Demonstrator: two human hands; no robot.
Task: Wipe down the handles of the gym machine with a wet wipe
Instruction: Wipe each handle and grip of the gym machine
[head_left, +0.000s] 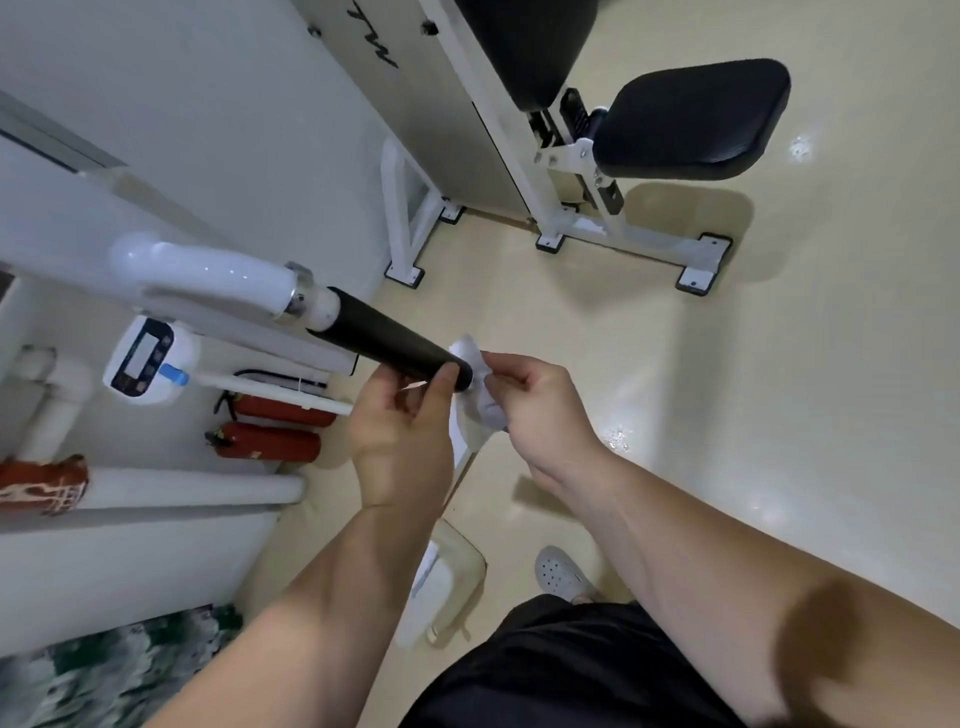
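At centre frame, above a glossy cream floor: black foam handle of a white gym machine arm, slanting down from upper left to its free end near the middle. Left hand raised beneath that end, thumb and fingers curled up around the tip of the grip, touching it. Right hand just beside, fingers pinched shut on a crumpled white wet wipe, held against the end cap of the handle; part of the wipe peeking above the tip, the rest bunched between the two hands. Both forearms bare, reaching in from the lower edge. Farther back, upper right: black padded seat on a white frame with black feet, well apart from the hands. Along the left wall: two red fire extinguishers lying on their sides, white pipes, and a white device with a dark display panel. Lower middle: dark shorts, a pale perforated clog, and a white packet-like item on the floor, too blurred to identify.
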